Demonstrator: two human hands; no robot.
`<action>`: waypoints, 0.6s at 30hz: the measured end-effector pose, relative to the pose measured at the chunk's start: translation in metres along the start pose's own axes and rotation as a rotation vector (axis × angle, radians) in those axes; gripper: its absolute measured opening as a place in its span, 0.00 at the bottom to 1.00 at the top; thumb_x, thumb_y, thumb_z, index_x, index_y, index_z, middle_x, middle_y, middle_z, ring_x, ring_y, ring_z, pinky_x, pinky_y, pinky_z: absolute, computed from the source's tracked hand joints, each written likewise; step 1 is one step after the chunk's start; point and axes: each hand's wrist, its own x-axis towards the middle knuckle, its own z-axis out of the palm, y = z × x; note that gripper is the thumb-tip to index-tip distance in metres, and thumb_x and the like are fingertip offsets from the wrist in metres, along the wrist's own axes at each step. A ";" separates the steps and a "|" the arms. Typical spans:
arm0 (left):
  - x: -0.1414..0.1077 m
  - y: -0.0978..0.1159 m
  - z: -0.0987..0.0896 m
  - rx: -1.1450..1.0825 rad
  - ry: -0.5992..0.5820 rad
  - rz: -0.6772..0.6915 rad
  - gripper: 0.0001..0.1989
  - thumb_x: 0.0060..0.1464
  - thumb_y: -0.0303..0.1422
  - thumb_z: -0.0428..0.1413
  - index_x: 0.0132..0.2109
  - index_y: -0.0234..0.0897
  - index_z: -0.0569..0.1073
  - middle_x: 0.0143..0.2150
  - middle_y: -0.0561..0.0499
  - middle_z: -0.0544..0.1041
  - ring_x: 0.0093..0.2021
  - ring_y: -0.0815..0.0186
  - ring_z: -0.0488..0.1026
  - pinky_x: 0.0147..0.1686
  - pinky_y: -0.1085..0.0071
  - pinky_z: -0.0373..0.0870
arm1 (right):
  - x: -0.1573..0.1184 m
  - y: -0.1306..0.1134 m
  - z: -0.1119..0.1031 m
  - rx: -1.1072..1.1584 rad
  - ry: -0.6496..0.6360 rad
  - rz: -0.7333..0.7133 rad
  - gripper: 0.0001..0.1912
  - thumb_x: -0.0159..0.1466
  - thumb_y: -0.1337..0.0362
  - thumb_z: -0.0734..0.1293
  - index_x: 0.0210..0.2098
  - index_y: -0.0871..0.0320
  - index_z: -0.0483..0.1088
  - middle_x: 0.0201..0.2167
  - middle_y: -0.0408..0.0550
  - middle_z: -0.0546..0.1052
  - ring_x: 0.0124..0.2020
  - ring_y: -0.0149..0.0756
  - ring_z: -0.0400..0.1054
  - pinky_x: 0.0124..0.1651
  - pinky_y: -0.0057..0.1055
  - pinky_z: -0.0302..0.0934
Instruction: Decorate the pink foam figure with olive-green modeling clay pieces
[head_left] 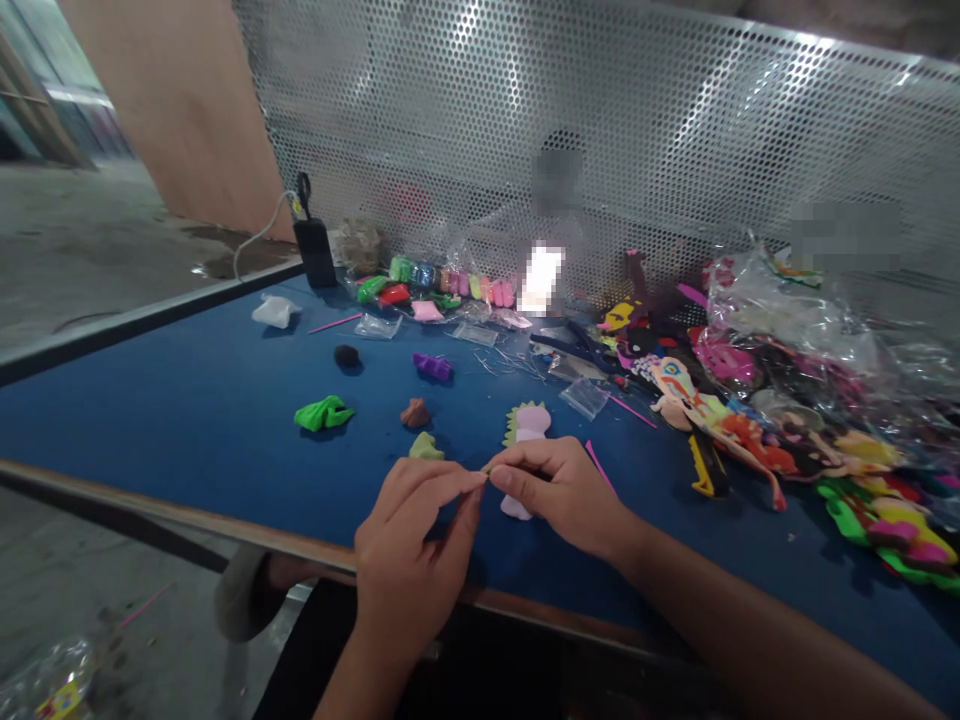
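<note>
Near the table's front edge, my left hand (420, 535) and my right hand (562, 490) meet at the fingertips. Both are pinched together on something too small to make out. Partly behind my right hand lies a pale purple clay figure (532, 421) with a light green spiky edge. An olive-green clay lump (425, 447) sits just beyond my left hand. Farther back are a brown lump (414, 412), a bright green piece (322, 413), a purple piece (433, 366) and a black lump (346, 356).
A yellow cutter (705, 468) and a heap of coloured clay pieces (750, 430) lie to the right. Clay packets (457, 288) line the back, before a perforated metal panel (420, 110). A black device (314, 252) stands at the back left of the blue table (187, 400).
</note>
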 end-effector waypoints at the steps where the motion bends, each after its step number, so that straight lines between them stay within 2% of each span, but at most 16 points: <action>1: 0.000 0.001 0.001 0.014 0.009 0.006 0.10 0.56 0.20 0.60 0.42 0.37 0.77 0.38 0.50 0.79 0.39 0.67 0.75 0.44 0.69 0.73 | 0.000 0.001 0.000 -0.016 -0.005 -0.005 0.22 0.62 0.46 0.71 0.36 0.61 0.81 0.22 0.43 0.70 0.23 0.29 0.59 0.24 0.26 0.54; 6: 0.000 0.004 0.002 0.015 0.003 0.062 0.13 0.56 0.18 0.59 0.46 0.36 0.75 0.39 0.50 0.80 0.40 0.68 0.75 0.45 0.69 0.73 | 0.001 0.004 0.001 -0.055 0.010 -0.006 0.20 0.58 0.49 0.75 0.37 0.61 0.82 0.19 0.40 0.67 0.21 0.27 0.53 0.24 0.26 0.48; 12: -0.001 0.001 0.000 -0.027 -0.039 -0.018 0.16 0.57 0.20 0.59 0.51 0.39 0.73 0.40 0.52 0.78 0.41 0.67 0.74 0.47 0.68 0.73 | 0.001 0.002 0.001 0.046 -0.002 0.046 0.20 0.62 0.49 0.72 0.39 0.61 0.80 0.23 0.42 0.69 0.22 0.26 0.58 0.24 0.24 0.53; 18: -0.001 -0.006 0.002 0.050 -0.055 -0.007 0.16 0.58 0.26 0.61 0.53 0.42 0.76 0.47 0.50 0.75 0.45 0.66 0.74 0.47 0.69 0.72 | 0.002 0.003 0.001 0.168 -0.039 0.057 0.23 0.64 0.47 0.70 0.41 0.63 0.78 0.18 0.36 0.61 0.19 0.24 0.50 0.21 0.22 0.48</action>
